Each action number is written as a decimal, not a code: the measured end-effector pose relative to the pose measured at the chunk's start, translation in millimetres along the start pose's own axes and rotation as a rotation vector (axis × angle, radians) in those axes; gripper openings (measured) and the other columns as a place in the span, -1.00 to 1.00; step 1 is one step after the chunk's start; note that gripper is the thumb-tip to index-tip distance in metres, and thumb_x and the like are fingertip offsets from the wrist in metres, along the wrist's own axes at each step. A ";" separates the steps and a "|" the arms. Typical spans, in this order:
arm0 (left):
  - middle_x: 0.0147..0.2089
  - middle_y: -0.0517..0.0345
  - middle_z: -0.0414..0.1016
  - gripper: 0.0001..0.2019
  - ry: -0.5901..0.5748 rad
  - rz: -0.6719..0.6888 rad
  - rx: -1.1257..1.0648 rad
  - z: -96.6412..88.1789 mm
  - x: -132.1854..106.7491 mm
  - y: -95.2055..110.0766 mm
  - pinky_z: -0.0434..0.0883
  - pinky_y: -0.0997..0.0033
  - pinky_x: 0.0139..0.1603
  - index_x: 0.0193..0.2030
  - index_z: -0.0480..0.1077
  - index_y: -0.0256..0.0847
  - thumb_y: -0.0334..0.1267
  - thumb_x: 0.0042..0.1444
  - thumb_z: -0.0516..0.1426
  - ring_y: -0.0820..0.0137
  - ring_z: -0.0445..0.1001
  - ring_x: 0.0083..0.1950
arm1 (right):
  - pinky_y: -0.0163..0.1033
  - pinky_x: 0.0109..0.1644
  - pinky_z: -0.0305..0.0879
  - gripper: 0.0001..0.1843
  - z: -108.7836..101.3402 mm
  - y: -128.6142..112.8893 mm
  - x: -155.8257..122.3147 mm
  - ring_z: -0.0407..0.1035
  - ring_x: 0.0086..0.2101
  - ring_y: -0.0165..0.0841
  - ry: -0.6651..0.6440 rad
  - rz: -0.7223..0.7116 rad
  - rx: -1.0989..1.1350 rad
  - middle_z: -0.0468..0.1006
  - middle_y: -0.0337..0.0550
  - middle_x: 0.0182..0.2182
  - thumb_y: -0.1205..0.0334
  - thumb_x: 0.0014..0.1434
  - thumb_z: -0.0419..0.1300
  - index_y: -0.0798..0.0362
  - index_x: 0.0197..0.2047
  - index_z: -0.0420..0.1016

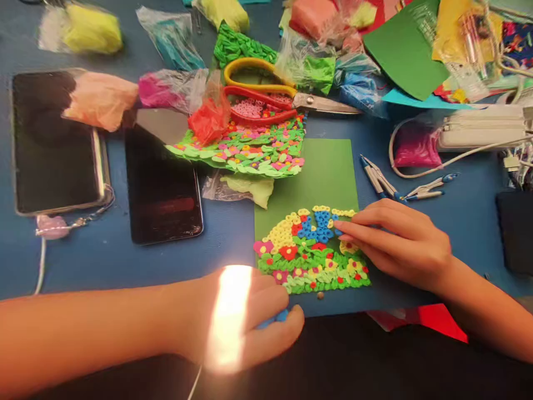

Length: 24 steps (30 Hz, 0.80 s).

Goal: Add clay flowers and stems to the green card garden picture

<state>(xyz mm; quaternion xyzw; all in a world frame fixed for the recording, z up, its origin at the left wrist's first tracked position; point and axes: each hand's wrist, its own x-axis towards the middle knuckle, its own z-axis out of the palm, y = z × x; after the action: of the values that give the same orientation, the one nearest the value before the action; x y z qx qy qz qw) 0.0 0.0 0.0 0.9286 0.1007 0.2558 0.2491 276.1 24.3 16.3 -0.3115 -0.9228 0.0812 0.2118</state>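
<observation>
A green card [328,172] lies on the blue table, its lower part covered by a raised clay picture [310,258] of flowers, leaves and small rings in yellow, blue, red and green. My right hand [402,241] rests over the card's right side. Its thumb and fingertips are pinched together at the blue and yellow rings [322,225]; anything between them is too small to make out. Below the card's lower left corner is my left hand [250,319], with bright light across its back. Its curled fingers and thumb hold a lump of blue clay [272,319], partly hidden.
Yellow-and-red-handled scissors [308,101] lie on another flowered clay piece [250,153] behind the card. Two phones [52,144] are at left. Bagged clay [94,29] lines the back. A drawing compass [383,180] and a white cable [416,173] lie at right.
</observation>
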 end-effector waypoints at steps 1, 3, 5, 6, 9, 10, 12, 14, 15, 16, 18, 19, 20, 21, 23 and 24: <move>-0.54 0.20 0.20 -0.72 -0.003 -0.007 0.003 -0.4 -0.1 0.5 0.01 0.29 -0.65 -0.16 0.39 -0.36 -0.44 0.30 -0.14 0.36 0.10 -0.57 | -0.25 -0.33 0.34 -0.70 0.1 0.2 0.1 0.33 -0.40 -0.38 -0.007 -0.024 -0.028 0.52 -0.08 -0.39 0.52 0.14 0.23 0.15 -0.04 0.45; -0.54 0.20 0.20 -0.72 -0.005 -0.016 0.007 -0.8 -0.4 1.3 0.02 0.29 -0.65 -0.17 0.40 -0.35 -0.45 0.30 -0.13 0.36 0.11 -0.57 | -0.25 -0.36 0.33 -0.71 0.3 0.3 0.3 0.32 -0.42 -0.38 -0.019 -0.056 -0.073 0.51 -0.12 -0.41 0.51 0.15 0.21 0.12 -0.05 0.44; -0.54 0.21 0.20 -0.73 -0.002 -0.015 0.011 -0.7 -0.5 1.5 0.03 0.29 -0.65 -0.18 0.40 -0.34 -0.45 0.29 -0.12 0.37 0.11 -0.57 | -0.26 -0.39 0.31 -0.72 0.1 -0.5 0.7 0.31 -0.45 -0.38 -0.032 -0.070 -0.105 0.51 -0.14 -0.43 0.49 0.16 0.20 0.10 -0.05 0.44; -0.54 0.21 0.20 -0.74 0.000 -0.013 0.012 -0.6 -0.5 1.4 0.03 0.30 -0.65 -0.18 0.40 -0.34 -0.46 0.28 -0.11 0.37 0.11 -0.57 | -0.26 -0.41 0.31 -0.73 -0.5 -1.0 1.0 0.31 -0.46 -0.38 -0.040 -0.067 -0.111 0.51 -0.14 -0.44 0.47 0.17 0.20 0.10 -0.05 0.43; -0.53 0.21 0.20 -0.77 0.009 -0.007 0.007 -0.1 0.0 0.8 0.03 0.30 -0.64 -0.19 0.40 -0.35 -0.46 0.26 -0.07 0.38 0.10 -0.56 | -0.26 -0.42 0.29 -0.75 -5.0 -0.6 0.8 0.32 -0.48 -0.38 0.000 -0.014 -0.129 0.50 -0.15 -0.45 0.39 0.21 0.18 0.10 -0.02 0.41; -0.53 0.21 0.19 -0.78 0.009 -0.006 0.004 -0.1 0.4 0.5 0.03 0.30 -0.64 -0.19 0.40 -0.35 -0.46 0.26 -0.07 0.39 0.10 -0.56 | -0.27 -0.43 0.27 -0.77 -7.5 0.8 0.2 0.32 -0.50 -0.39 0.049 0.027 -0.171 0.47 -0.17 -0.49 0.36 0.22 0.18 0.09 -0.04 0.42; -0.53 0.20 0.19 -0.77 0.010 0.000 0.000 -0.3 1.2 0.1 0.03 0.30 -0.64 -0.21 0.41 -0.36 -0.46 0.27 -0.08 0.38 0.10 -0.56 | -0.26 -0.45 0.22 -0.85 -12.6 5.7 -1.6 0.31 -0.52 -0.38 0.130 0.164 -0.338 0.42 -0.20 -0.54 0.28 0.20 0.22 0.08 -0.14 0.43; -0.53 0.20 0.19 -0.76 0.007 0.004 0.004 -0.6 1.8 -0.2 0.03 0.30 -0.64 -0.21 0.41 -0.36 -0.46 0.27 -0.08 0.38 0.10 -0.56 | -0.23 -0.47 0.17 -0.77 -16.7 12.8 -4.3 0.36 -0.47 -0.30 0.116 0.345 -0.527 0.46 -0.12 -0.51 0.10 0.14 0.29 0.07 -0.27 0.42; -0.53 0.20 0.19 -0.76 0.005 0.004 0.010 -0.8 1.8 -0.2 0.03 0.30 -0.64 -0.21 0.41 -0.35 -0.46 0.27 -0.09 0.38 0.10 -0.56 | -0.22 -0.48 0.15 -0.70 -18.1 16.7 -5.6 0.38 -0.44 -0.26 0.070 0.435 -0.571 0.49 -0.08 -0.47 0.01 0.12 0.30 0.07 -0.31 0.39; -0.53 0.20 0.20 -0.76 0.004 0.005 0.015 -0.9 1.6 0.0 0.03 0.30 -0.65 -0.21 0.41 -0.35 -0.46 0.27 -0.09 0.38 0.11 -0.56 | -0.22 -0.49 0.13 -0.67 -19.2 20.5 -6.9 0.39 -0.43 -0.25 0.013 0.515 -0.570 0.50 -0.07 -0.44 -0.05 0.12 0.28 0.05 -0.34 0.37; -0.53 0.19 0.22 -0.76 -0.001 0.006 0.025 -0.9 0.7 0.7 0.03 0.29 -0.65 -0.21 0.40 -0.34 -0.46 0.28 -0.09 0.39 0.12 -0.57 | -0.26 -0.53 0.09 -0.67 -20.8 26.6 -8.1 0.34 -0.52 -0.33 -0.087 0.622 -0.459 0.46 -0.17 -0.51 -0.06 0.14 0.25 0.02 -0.38 0.34; -0.52 0.19 0.23 -0.76 -0.004 0.007 0.030 -0.9 0.0 1.2 0.04 0.30 -0.65 -0.21 0.40 -0.33 -0.46 0.28 -0.09 0.39 0.12 -0.57 | -0.28 -0.56 0.06 -0.69 -21.8 28.4 -7.8 0.28 -0.59 -0.39 -0.124 0.649 -0.379 0.39 -0.25 -0.58 -0.03 0.14 0.24 0.01 -0.40 0.33; -0.52 0.19 0.24 -0.76 -0.006 0.010 0.031 -0.8 -0.7 1.7 0.04 0.30 -0.65 -0.21 0.39 -0.33 -0.46 0.28 -0.09 0.39 0.12 -0.57 | -0.30 -0.58 0.04 -0.72 -22.9 29.2 -6.9 0.22 -0.64 -0.44 -0.146 0.660 -0.308 0.33 -0.31 -0.63 0.00 0.13 0.23 0.00 -0.42 0.32; -0.52 0.19 0.24 -0.77 -0.011 0.012 0.032 -0.6 -1.5 2.1 0.04 0.30 -0.65 -0.20 0.39 -0.32 -0.45 0.28 -0.09 0.39 0.12 -0.57 | -0.31 -0.59 0.02 -0.73 -24.1 28.7 -5.4 0.17 -0.67 -0.47 -0.154 0.659 -0.257 0.29 -0.34 -0.67 0.04 0.13 0.22 0.00 -0.45 0.30; -0.53 0.19 0.24 -0.78 -0.017 0.018 0.037 -0.1 -2.8 2.6 0.04 0.31 -0.65 -0.19 0.39 -0.33 -0.46 0.27 -0.08 0.39 0.13 -0.57 | -0.31 -0.61 -0.01 -0.76 -26.2 24.0 -1.6 0.12 -0.71 -0.49 -0.123 0.647 -0.216 0.25 -0.35 -0.72 0.16 0.13 0.16 0.00 -0.52 0.26; -0.53 0.19 0.23 -0.78 -0.017 0.023 0.041 0.4 -3.3 2.6 0.04 0.31 -0.65 -0.19 0.39 -0.33 -0.46 0.26 -0.08 0.40 0.13 -0.58 | -0.31 -0.62 -0.02 -0.77 -26.7 20.1 0.2 0.10 -0.71 -0.50 -0.077 0.635 -0.202 0.25 -0.35 -0.72 0.22 0.13 0.13 0.01 -0.54 0.25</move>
<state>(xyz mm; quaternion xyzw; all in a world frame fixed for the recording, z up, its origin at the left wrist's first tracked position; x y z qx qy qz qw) -2.4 -3.4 -0.3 0.9368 0.0930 0.2486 0.2277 298.6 40.8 34.6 -0.5997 -0.7903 0.0628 0.1089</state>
